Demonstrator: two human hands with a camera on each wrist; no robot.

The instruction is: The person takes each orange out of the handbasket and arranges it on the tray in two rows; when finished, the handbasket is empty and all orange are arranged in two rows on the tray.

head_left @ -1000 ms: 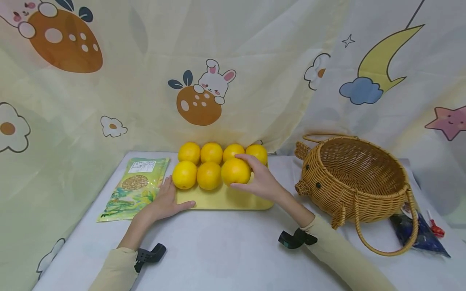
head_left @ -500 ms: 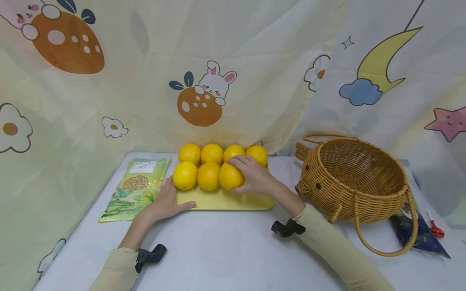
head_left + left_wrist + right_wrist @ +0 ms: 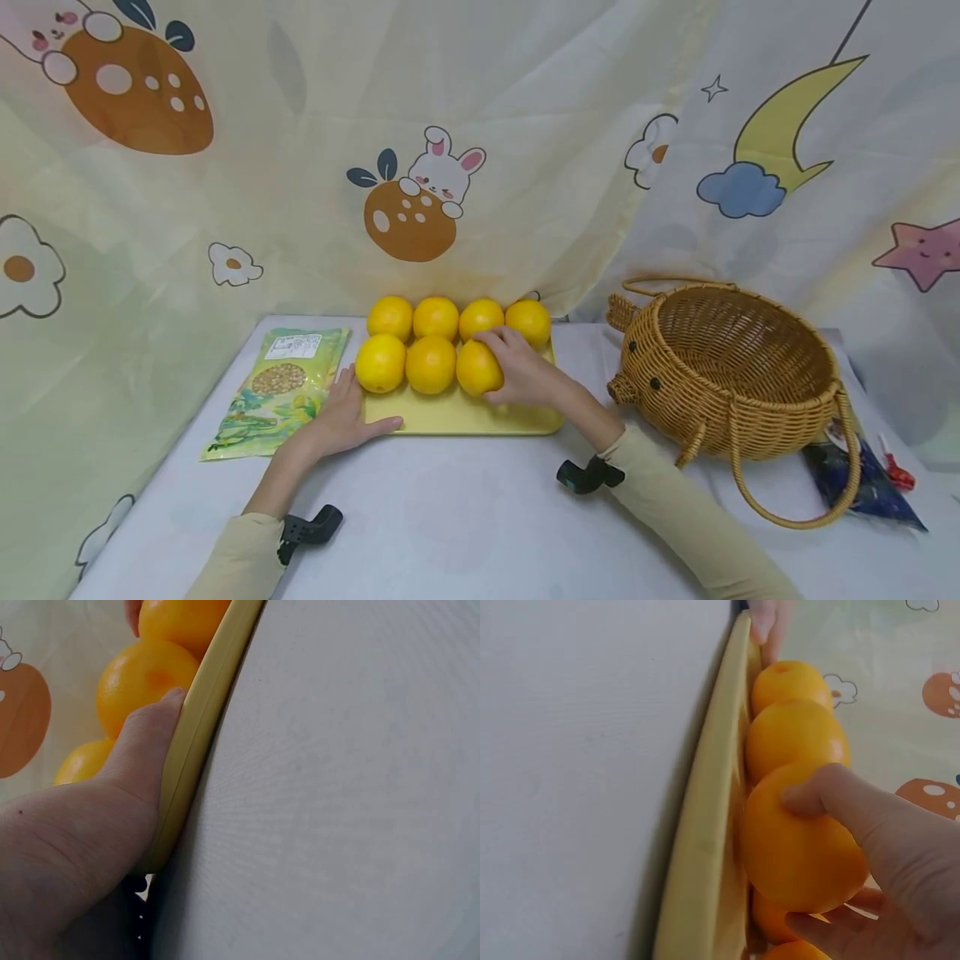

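Observation:
My right hand (image 3: 528, 372) holds an orange (image 3: 477, 369) in the front row on a yellow tray (image 3: 465, 419). In the right wrist view the thumb lies on top of that orange (image 3: 799, 847), with fingers curled below it. Two more oranges stand to its left in this row, the nearer one (image 3: 431, 365) right beside it. A back row of several oranges (image 3: 436, 318) lines the tray's far side. Around the tray's left front corner my left hand (image 3: 341, 423) lies with straight fingers along its side; its thumb (image 3: 146, 739) reaches along the front rim.
Left of the tray lies a green bag of grains (image 3: 281, 387), partly behind the left hand. A wicker pig-shaped basket (image 3: 720, 392) stands at the right, its handle hanging forward. A dark blue packet (image 3: 870, 487) lies partly beneath it. A patterned curtain (image 3: 525, 167) hangs behind the table.
The right hand has brought its orange slightly left and down into line with the front row, and the hand has turned more over its right side. The left hand has stayed put.

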